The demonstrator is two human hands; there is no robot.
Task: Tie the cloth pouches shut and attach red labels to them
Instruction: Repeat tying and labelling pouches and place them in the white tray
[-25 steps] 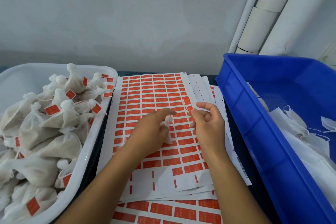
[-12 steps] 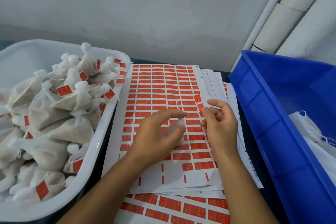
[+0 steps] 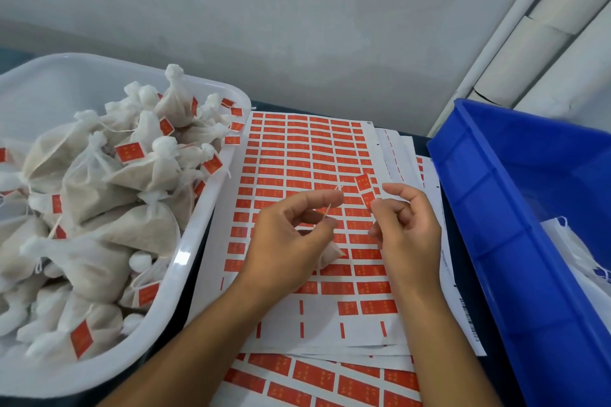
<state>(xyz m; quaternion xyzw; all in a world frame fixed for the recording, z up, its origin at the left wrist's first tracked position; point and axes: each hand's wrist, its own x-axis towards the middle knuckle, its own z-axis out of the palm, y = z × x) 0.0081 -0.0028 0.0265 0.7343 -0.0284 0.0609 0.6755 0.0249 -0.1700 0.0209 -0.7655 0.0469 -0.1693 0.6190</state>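
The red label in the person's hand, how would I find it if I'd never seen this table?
Look at the big top sheet of red stickers between the white tub and the blue bin. Above it, the right hand pinches one red label. Unlike the flat rows, it sticks up, peeled and tilted.

The left hand (image 3: 291, 241) covers most of a small cloth pouch (image 3: 330, 254); only one corner shows at the frame's centre. The print on the red label (image 3: 365, 188) pinched by the right hand (image 3: 406, 228) is too small to read. The white tub (image 3: 185, 254) is cut by the left edge, the blue crate (image 3: 496, 208) by the right edge.
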